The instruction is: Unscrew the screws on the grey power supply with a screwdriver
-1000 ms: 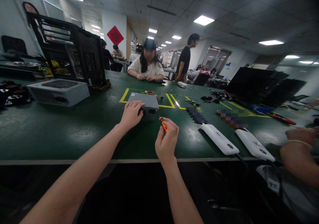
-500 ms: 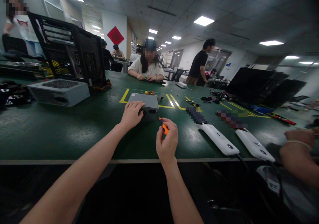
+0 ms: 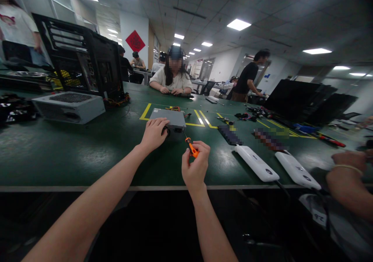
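Fingers on my right hand [image 3: 195,165] have loosened a touch since the earlier frame, baring more orange handle, while a person in black [image 3: 244,79] has moved rightward behind. So now I've got the screwdriver [image 3: 192,149] pinched by its handle, shaft slanting up towards the right end of the grey metal box [image 3: 173,118]; whether the tip is seated, I can't tell. Box sits well in from the desk's [image 3: 87,165] near edge, overlapping the yellow tape [image 3: 199,118]. Over its near-left corner goes my left hand [image 3: 154,134], fingers on top; clenched or merely resting, can't tell. Danger here: that slanted shaft could skid off and scratch the casing. Too light a left hand, and the box could swivel; too slack a pinch, and the handle could spin uselessly.
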### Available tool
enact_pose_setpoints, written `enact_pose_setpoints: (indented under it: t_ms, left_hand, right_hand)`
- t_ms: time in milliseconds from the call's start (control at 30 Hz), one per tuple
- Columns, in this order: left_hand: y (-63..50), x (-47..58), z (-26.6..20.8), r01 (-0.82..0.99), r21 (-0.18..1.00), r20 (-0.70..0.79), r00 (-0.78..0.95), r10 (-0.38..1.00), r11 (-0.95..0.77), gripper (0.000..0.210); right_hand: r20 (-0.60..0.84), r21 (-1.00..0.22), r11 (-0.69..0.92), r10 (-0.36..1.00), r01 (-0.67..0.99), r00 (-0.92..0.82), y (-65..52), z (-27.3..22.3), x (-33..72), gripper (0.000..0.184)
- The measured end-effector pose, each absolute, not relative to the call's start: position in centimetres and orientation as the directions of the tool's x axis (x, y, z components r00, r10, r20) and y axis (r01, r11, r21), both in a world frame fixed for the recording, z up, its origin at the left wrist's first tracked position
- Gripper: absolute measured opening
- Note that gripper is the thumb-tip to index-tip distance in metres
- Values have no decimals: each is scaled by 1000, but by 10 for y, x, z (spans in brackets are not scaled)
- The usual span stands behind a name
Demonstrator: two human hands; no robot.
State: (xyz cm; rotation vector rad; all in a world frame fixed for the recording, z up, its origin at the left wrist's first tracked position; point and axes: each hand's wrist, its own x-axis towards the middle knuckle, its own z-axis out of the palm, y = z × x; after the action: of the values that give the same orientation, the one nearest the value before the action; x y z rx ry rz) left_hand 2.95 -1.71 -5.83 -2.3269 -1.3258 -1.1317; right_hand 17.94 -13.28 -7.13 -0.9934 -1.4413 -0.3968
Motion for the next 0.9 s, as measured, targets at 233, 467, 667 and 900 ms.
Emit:
enact_pose_setpoints:
  t_ms: [233,467,667,900]
  left_hand:
    - [-18,29,-58,812,154,724,295,623,-563,36]
    - [-16,30,-59,809,171,718,289,633,-562,36]
    - [-17,30,-58,812,167,719,288,633,-560,37]
    - [-18,30,-57,807,183,707,289,646,-561,37]
  right_hand:
    - [914,-344,552,383,759,136,-134,-71,180,8]
    - [920,-359,606,357,710,160,-133,-73,179,22]
    - [904,-349,570,414,744,106,-135,-70,180,6]
    - [910,-370,596,386,713,149,-134,-73,179,18]
